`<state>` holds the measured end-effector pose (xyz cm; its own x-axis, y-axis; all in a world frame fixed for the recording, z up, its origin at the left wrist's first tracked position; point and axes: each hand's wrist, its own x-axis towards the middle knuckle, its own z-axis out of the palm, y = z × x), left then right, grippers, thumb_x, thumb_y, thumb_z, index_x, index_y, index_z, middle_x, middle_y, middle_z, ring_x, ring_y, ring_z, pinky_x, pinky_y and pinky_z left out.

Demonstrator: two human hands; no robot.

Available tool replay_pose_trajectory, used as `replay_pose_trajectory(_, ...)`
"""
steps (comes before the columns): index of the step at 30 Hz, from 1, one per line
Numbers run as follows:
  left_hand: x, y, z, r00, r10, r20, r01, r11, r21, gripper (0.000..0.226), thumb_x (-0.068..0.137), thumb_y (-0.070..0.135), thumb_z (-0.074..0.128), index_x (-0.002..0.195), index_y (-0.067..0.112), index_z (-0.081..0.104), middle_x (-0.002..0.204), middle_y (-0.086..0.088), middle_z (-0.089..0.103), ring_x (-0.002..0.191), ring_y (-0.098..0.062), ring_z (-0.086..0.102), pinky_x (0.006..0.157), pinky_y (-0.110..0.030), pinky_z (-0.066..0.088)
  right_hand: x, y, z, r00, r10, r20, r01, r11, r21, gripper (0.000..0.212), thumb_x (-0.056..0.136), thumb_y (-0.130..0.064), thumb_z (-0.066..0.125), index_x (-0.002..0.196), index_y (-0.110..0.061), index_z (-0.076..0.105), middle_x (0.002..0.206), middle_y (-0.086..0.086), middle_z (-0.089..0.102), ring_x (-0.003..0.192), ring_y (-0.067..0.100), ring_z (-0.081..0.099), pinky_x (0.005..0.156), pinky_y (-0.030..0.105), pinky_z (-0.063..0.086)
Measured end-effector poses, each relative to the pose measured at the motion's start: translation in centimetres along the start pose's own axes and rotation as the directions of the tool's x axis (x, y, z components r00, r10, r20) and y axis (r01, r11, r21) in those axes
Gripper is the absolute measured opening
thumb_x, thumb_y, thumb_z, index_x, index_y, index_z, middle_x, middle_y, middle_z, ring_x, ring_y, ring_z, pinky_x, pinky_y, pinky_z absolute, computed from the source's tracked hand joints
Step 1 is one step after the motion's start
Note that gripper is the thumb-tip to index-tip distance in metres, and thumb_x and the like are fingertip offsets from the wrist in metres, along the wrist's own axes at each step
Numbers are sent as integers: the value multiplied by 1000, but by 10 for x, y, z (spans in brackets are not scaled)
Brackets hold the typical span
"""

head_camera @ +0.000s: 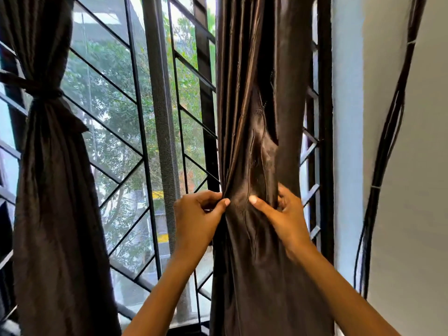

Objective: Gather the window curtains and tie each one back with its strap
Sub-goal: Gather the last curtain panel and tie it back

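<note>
— What's over on the far left?

— A dark brown left curtain point(55, 190), gathered into one bundle and cinched by its strap point(36, 89), which runs off toward the left edge of the view. The cloth flares out again below the tie.

— And between the two curtains?

— The window grille point(116, 132), black bars crossing on the diagonal, with a mesh-covered frame post point(162, 117) standing upright in the middle. Green trees point(114, 112) show through the glass.

— Then the hands?

— The left hand point(196, 219) is at the left edge of the right curtain point(259, 117), thumb and fingers point(213, 194) pinching a fold of the glossy brown cloth. The right hand point(286, 214) grips the same bundle from the other side, thumb across the front, fingers curled round behind it. The curtain is squeezed narrow between them. I see no strap around this one.

— Anything further right?

— The dark window frame point(326, 141), a pale blue wall point(346, 117), and a bunch of black cables point(385, 146) running down the white wall beside it.
</note>
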<state>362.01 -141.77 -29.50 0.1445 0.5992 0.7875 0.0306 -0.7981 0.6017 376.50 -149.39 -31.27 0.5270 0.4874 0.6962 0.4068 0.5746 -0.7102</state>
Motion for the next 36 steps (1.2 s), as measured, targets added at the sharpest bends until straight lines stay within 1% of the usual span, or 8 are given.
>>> replay_pose_trajectory(5, -6, 4, 6, 997, 79, -4, -78, 996, 48, 10, 75, 14, 77, 85, 18, 78, 74, 8, 74, 66, 4, 68, 65, -17, 55, -30, -1, 17, 958, -253, 136, 286, 803, -524, 61, 82, -15, 40, 141, -30, 44, 115, 3, 69, 93, 21, 68, 74, 38, 54)
replay_pose_trajectory(8, -9, 5, 5, 996, 94, 8, -94, 995, 44, 11, 77, 15, 77, 87, 19, 78, 77, 6, 75, 68, 5, 68, 65, -15, 53, -36, -3, 22, 919, -152, 364, 365, 676, -640, 62, 91, -19, 36, 150, -30, 20, 157, -7, 22, 124, 17, 52, 94, 34, 48)
replay_pose_trajectory(13, -11, 9, 0, 999, 32, 13, -31, 998, -48, 8, 78, 17, 76, 84, 20, 78, 74, 9, 74, 69, -1, 69, 68, -30, 56, -31, 9, 17, 861, -114, 496, 421, 706, -569, 70, 91, -54, 22, 152, -20, 14, 157, -14, -10, 144, -1, 5, 115, 21, 23)
replay_pose_trajectory(20, -5, 6, 1, 1000, 15, -24, -15, 1000, -8, 10, 72, 19, 81, 81, 19, 77, 72, 5, 74, 67, -3, 69, 68, -29, 57, -19, 12, 7, 921, -110, 374, 308, 792, -526, 70, 86, -74, 23, 140, -33, 43, 157, -10, -22, 143, 7, -23, 116, 40, -1)
replay_pose_trajectory(24, -3, 4, 2, 999, -9, -40, 8, 1000, -18, 11, 71, 14, 82, 77, 21, 76, 68, 12, 71, 63, 1, 67, 63, -14, 51, -8, 4, -1, 991, 132, 6, -130, 982, -133, 96, 75, -47, 69, 151, -26, 14, 159, -2, 7, 145, 9, 14, 116, 30, 20)
replay_pose_trajectory(27, -3, 3, 2, 998, -11, -54, 10, 1000, -20, 11, 69, 15, 83, 75, 21, 75, 67, 13, 70, 62, 2, 67, 62, -10, 49, -3, 3, -4, 982, 169, 86, -182, 967, 179, 66, 78, -5, 74, 137, -13, 45, 128, 0, 60, 115, 15, 60, 100, 31, 47)
replay_pose_trajectory(32, -6, 1, 6, 998, -2, -61, -1, 999, -40, 10, 70, 15, 82, 76, 19, 75, 68, 9, 72, 64, -1, 68, 65, -18, 53, -26, 4, 7, 947, -318, -35, 264, 840, -474, 51, 79, 0, 48, 114, -34, 63, 78, -4, 72, 67, 13, 66, 63, 26, 52)
replay_pose_trajectory(36, -10, 2, 9, 1000, -8, -21, 6, 993, -119, 9, 72, 16, 81, 80, 15, 77, 70, 6, 73, 66, -3, 69, 64, -19, 53, -38, 1, 19, 941, -248, 228, 337, 733, -592, 67, 80, -6, 39, 142, -32, 42, 146, -16, 41, 111, 9, 61, 84, 21, 52)
